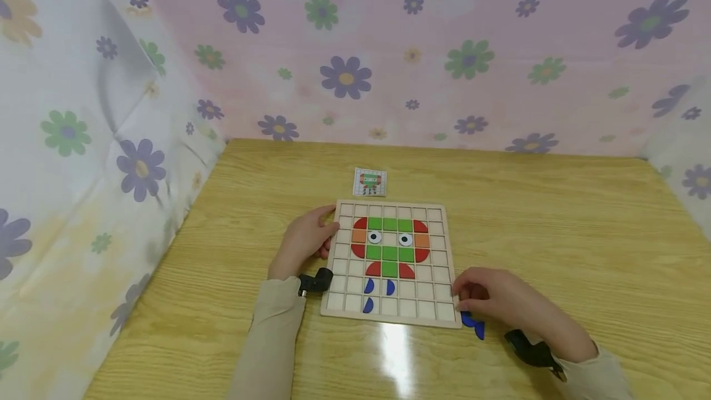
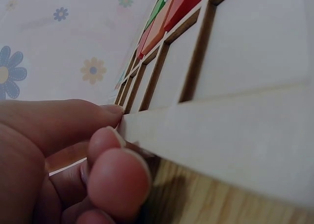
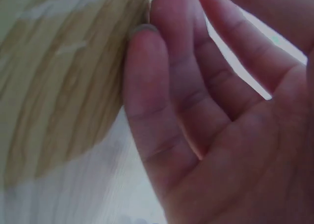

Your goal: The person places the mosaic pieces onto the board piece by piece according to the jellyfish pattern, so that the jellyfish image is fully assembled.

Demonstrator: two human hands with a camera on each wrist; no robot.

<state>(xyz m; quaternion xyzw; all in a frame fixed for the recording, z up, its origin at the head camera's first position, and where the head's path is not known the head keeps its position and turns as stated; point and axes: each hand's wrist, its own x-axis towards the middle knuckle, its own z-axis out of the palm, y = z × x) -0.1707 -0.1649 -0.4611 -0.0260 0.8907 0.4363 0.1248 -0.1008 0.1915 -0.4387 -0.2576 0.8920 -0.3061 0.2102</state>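
A wooden grid board [image 1: 439,258] lies on the table with a figure of green, red and orange tiles [image 1: 390,241] and two eye tiles. Three blue pieces [image 1: 369,286] sit in its lower rows. My left hand [image 1: 304,241] holds the board's left edge. In the left wrist view its fingertips [image 2: 105,135] curl against that edge of the board [image 2: 235,121]. My right hand [image 1: 491,301] hovers by the board's lower right corner, fingers loosely bent over loose blue pieces [image 1: 474,325]. The right wrist view shows the right hand's relaxed fingers [image 3: 196,101] holding nothing.
A small picture card [image 1: 369,181] lies just beyond the board. The wooden table [image 1: 555,215] is walled in by flowered cloth [image 1: 389,48] at the back and on both sides. A black wrist camera [image 1: 315,280] sits at the left cuff.
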